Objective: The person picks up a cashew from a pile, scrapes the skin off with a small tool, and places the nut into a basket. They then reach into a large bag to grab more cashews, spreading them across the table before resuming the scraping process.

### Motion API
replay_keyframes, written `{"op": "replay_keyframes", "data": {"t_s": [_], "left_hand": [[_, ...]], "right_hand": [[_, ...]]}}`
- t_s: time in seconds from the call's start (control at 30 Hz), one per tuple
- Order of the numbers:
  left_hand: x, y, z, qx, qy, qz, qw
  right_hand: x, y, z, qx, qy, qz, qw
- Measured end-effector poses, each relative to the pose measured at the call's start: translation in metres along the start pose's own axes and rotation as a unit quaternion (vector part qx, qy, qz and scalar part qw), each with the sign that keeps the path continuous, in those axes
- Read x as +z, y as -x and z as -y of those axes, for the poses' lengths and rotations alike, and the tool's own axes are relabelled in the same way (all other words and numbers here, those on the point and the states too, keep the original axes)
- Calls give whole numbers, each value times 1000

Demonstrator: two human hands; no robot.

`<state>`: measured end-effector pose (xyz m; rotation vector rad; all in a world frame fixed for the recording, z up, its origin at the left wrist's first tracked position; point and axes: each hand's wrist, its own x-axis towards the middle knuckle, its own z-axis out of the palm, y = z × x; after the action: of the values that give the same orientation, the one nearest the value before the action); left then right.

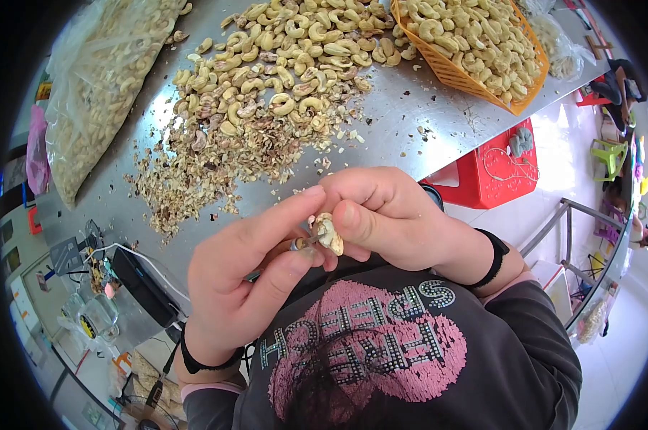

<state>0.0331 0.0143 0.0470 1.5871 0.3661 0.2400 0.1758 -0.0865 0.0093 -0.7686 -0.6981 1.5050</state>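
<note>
A cashew nut, pale with a greyish patch, is pinched between the thumb and fingers of my right hand. My left hand is closed around a small tool with a metallic part, mostly hidden by the fingers, its tip against the nut. Beyond my hands, whole cashews lie heaped on the metal table. Small skin flakes and crumbs are spread on the near side of that heap.
An orange basket full of cashews stands at the table's back right. A clear plastic bag of nuts lies at the left. Right of the table is a red stool with a cord on it. A black case sits at lower left.
</note>
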Motion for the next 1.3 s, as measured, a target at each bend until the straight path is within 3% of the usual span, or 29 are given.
{"op": "replay_keyframes", "data": {"t_s": [0.27, 0.5, 0.57, 0.7, 0.77, 0.8, 0.87, 1.0, 1.3], "left_hand": [[-2, -4, 5, 130, -208, -15, 969], [1, -6, 13, 164, -250, -70, 952], [-1, -6, 19, 189, -332, -96, 919], [1, -5, 22, 204, -337, -105, 913], [3, 0, 17, 65, -205, -90, 972], [3, 2, 17, 66, -205, -90, 972], [3, 5, 18, -46, 9, -107, 993], [1, 4, 17, -47, 51, -93, 993], [1, 2, 14, -14, -48, -86, 995]], "right_hand": [[0, -1, -4, -6, 28, -6, 1000], [2, -2, -9, -8, 39, -56, 998], [1, -2, -14, -69, 146, -130, 978], [2, -1, -11, -88, 225, -145, 959], [1, -1, -13, -83, 163, -123, 975], [3, -2, -10, -83, 163, -123, 975], [8, -2, -2, -38, 47, -103, 993], [5, 0, -3, -21, 51, -78, 995], [5, -2, -5, -27, 39, -81, 996]]}}
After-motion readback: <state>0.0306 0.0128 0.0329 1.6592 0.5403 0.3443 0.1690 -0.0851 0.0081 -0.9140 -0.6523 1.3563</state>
